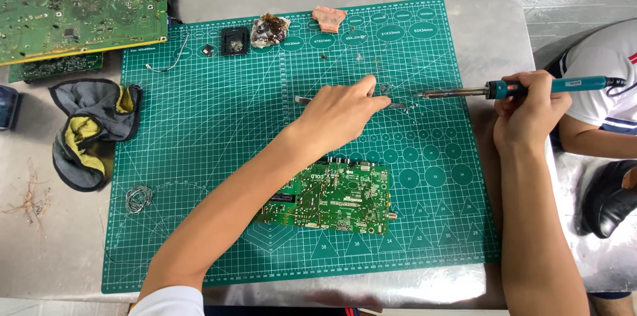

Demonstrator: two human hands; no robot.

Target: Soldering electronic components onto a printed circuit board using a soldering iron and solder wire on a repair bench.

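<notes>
- Nearest the camera, two bare forearms reached out over a green cutting mat [199,176] that covered the steel worktop [53,249], likely there to shield the metal from heat and solder.
- Under the left forearm a small green circuit board [332,200] lay flat on the mat, close in but untouched.
- Left hand [338,113] was curled with fingers pinched shut on tweezers [304,99], whose tips pointed right toward a tiny part [398,105] on the mat; I could not tell whether they gripped it.
- Right hand [524,113] was closed around the teal handle of a soldering iron [531,87], held level so its tip met that same spot from the opposite side.
- Farther back, a small black square part [235,40], a brownish lump [269,29] and a pink sponge piece [329,18] sat along the mat's far edge, within reach yet out of the working area.
- Off the mat at left lay a crumpled grey-yellow rag [93,130], a coil of wire [138,198] and a large green board [83,10], set aside.
- At far right another person's white sleeve [607,67] showed.
</notes>
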